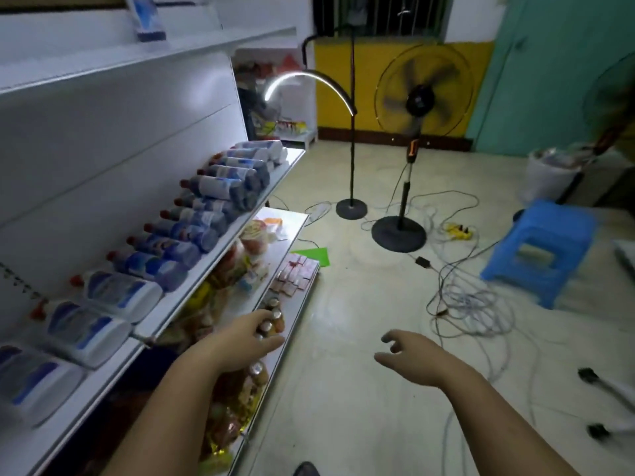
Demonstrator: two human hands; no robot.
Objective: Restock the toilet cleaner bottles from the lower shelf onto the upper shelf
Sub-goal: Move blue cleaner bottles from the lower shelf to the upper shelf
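- Task items: the toilet cleaner bottles (192, 218) lie on their sides in one row along the lower shelf (226, 240). The row runs from the far end to the near corner, bottles touching or just beside each other.
- Orientation: the red caps (111, 255) point at the back panel and the flat bases face the front edge.
- Destination: the upper shelf (137, 58) is well above the row. It carries one blue-and-white pack (147, 18) near its back.
- Left hand (247, 338): it reaches below the row, over small gold-capped bottles (275, 314) at the front edge of the bottom shelf (293, 231). I cannot tell whether it grips one or only touches them.
- Right hand (409, 355): it is in the air over the floor, fingers loosely spread, holding nothing. The two hands are well apart, and neither is on a cleaner bottle.
- Handling judgement: these look like full, rigid plastic bottles, so moderately heavy with liquid that will shift when tilted. The glossy labels are probably slick.
- Grip judgement: I would wrap the broad body near the base end, which faces me, and draw the bottle out towards the front edge. The angled neck is narrow and hard to reach at the back.
- Risk judgement: pulling one bottle may roll its neighbours towards the front edge. The nearest white bottles (120, 293) are the easiest to take first.
- Surroundings: loose cables (481, 304) and a blue stool (539, 249) sit on the floor to my right.
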